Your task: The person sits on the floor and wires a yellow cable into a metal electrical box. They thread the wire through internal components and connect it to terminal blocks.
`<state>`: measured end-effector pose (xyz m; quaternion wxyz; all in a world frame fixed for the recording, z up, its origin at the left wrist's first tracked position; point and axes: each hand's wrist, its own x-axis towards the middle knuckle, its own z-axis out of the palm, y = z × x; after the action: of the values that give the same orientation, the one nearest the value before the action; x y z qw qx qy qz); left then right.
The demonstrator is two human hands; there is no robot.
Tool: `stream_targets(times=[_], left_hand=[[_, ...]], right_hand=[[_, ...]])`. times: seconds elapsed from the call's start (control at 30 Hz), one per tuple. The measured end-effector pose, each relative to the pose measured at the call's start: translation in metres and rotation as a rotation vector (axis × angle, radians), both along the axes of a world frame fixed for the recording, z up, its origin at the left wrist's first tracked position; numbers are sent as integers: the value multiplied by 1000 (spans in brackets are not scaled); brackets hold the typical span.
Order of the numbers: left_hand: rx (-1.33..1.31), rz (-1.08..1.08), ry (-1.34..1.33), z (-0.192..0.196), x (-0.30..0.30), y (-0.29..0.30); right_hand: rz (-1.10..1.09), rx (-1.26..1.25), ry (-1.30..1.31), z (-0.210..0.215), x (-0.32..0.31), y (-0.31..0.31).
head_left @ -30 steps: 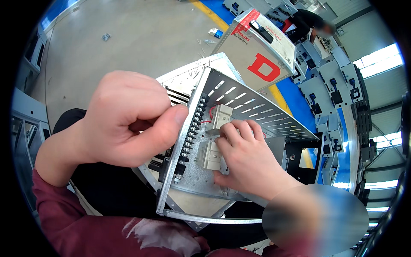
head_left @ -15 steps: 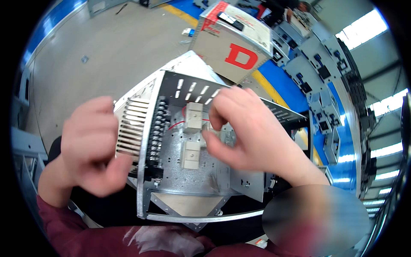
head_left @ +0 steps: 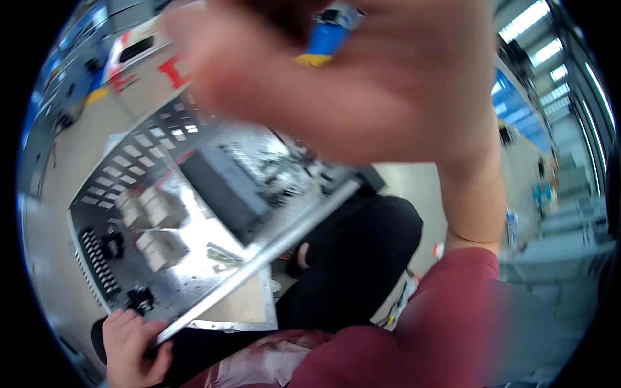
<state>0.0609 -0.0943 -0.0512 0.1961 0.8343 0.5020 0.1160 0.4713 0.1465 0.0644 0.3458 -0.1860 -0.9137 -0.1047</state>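
An open metal chassis [head_left: 229, 278] with slotted side walls lies tilted in front of me. My left hand [head_left: 132, 349] is closed around its near left corner, the fingers over the edge. Inside are several beige blocks [head_left: 159, 249], a black terminal strip [head_left: 100, 264] with rows of screws at the left, and a dark grey plate [head_left: 223, 187] across the middle. My right hand [head_left: 381, 90] is raised very close, large and smeared by motion, above the chassis's right part. Its fingertips are cut off or blurred, so whatever they hold cannot be made out.
A big crate [head_left: 152, 74] with red markings stands beyond the chassis, a black phone [head_left: 136, 48] lying on its top. Under the chassis shows a beige board [head_left: 242, 304]. Small items and wires [head_left: 398, 304] lie on the floor to the right of my knee.
My view has swung right. My right hand has risen from inside the chassis toward me. My left hand has come down onto the chassis corner and taken hold.
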Motion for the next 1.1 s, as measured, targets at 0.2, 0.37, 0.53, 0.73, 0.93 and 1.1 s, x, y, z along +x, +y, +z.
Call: stream_targets(times=[0.2, 0.37, 0.53, 0.73, 0.93, 1.1], left_hand=[[-333, 50, 48, 33, -14, 15], [-339, 106, 204, 44, -6, 37], [-271, -56, 361, 67, 46, 52], [104, 7, 203, 43, 61, 26], [387, 121, 105, -4, 45, -2], [414, 190, 3, -18, 52, -6]], right_hand=[[-642, -287, 815, -195, 249, -73], [-1807, -1096, 609, -510, 350, -197], [-1585, -1862, 213, -662, 277, -331], [-1024, -1876, 272, -660, 139, -340], [-669, -1731, -90, -670, 49, -327], [-386, -1642, -131, -668, 15, -307]])
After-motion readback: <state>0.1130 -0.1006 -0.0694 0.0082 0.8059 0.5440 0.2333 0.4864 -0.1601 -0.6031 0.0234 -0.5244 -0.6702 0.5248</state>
